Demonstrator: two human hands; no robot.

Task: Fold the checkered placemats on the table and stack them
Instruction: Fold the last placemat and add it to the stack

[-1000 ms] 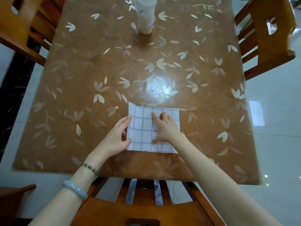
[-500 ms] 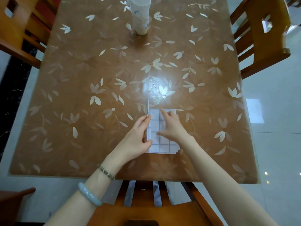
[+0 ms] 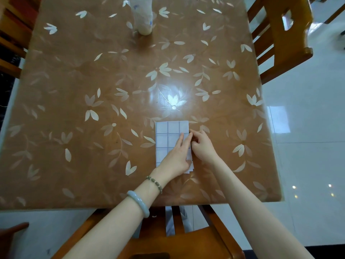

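White, blue-gridded checkered placemat (image 3: 169, 135), folded into a narrow upright rectangle, lying flat on the glossy brown table with its pale leaf-and-flower covering (image 3: 93, 75), near the front edge and slightly right of centre. Left hand (image 3: 177, 156) rests palm-down on the lower half of the placemat, fingers extended and together, pressing rather than grasping; its fingertips reach the placemat's right edge. Right hand (image 3: 202, 146) lies just beside that right edge, fingers curled, with the fingertips pinching or pressing the layered edge; whether cloth is held between them cannot be told. At the lower right corner the folded layers show slightly staggered. Left wrist carries a dark beaded bracelet (image 3: 154, 184) and, further up the forearm, a pale jade-coloured bangle (image 3: 139, 202). A translucent white plastic container (image 3: 142, 17) stands upright at the far edge of the table, well apart from the placemat. Table surface to the left, right and beyond the placemat is bare. Orange-brown wooden chairs stand at the front edge (image 3: 186, 240) and the right far corner (image 3: 280, 40)
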